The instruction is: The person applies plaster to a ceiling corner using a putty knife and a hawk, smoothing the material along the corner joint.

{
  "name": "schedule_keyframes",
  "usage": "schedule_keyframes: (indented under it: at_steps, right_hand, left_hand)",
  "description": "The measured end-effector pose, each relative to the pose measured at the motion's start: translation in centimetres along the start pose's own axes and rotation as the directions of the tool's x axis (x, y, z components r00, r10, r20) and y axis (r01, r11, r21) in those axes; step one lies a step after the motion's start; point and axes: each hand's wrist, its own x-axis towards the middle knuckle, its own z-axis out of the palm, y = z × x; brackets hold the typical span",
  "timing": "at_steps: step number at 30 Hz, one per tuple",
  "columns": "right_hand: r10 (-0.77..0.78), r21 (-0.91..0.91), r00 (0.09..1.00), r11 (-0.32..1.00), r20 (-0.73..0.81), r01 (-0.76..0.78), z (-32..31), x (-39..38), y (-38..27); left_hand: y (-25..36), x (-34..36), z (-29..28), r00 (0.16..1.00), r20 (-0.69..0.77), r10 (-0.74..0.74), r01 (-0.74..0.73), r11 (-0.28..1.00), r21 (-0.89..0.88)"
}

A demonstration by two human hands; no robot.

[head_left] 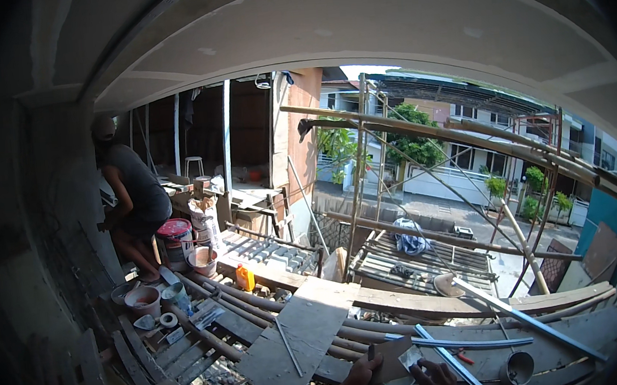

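At the lower edge, the left hand (360,380) grips a flat grey board (391,361) by its near edge, tilted up so it serves as a palette. The right hand (436,381) closes on a small pale scraper (411,358) touching the board's face. Both sit above the plank platform (299,333) of bamboo scaffolding. Metal strips (451,359) lie just beside. Well apart on the left, another person (133,197) crouches near buckets (175,241).
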Motion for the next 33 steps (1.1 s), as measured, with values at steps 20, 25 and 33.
schedule_keyframes:
  at_steps: [20, 25, 33]
  right_hand:
    - [0.229, -0.152, 0.968, 0.958, -0.102, -0.243, 0.4, 1.8, 1.4]
    - [0.17, -0.228, 0.98, 0.955, -0.103, -0.19, 0.1, 1.3, -0.3]
    - [0.195, -0.207, 0.979, 0.957, -0.064, -0.204, 1.6, 1.2, -2.4]
  left_hand:
    - [5.0, -0.5, -0.4, 0.749, -0.142, 0.648, -0.634, 0.762, 0.134]
    - [3.7, 0.3, -1.0, 0.646, -0.156, 0.747, -0.654, 0.647, 0.393]
    - [3.1, -2.3, 1.4, 0.705, -0.042, 0.708, -0.564, 0.596, 0.572]
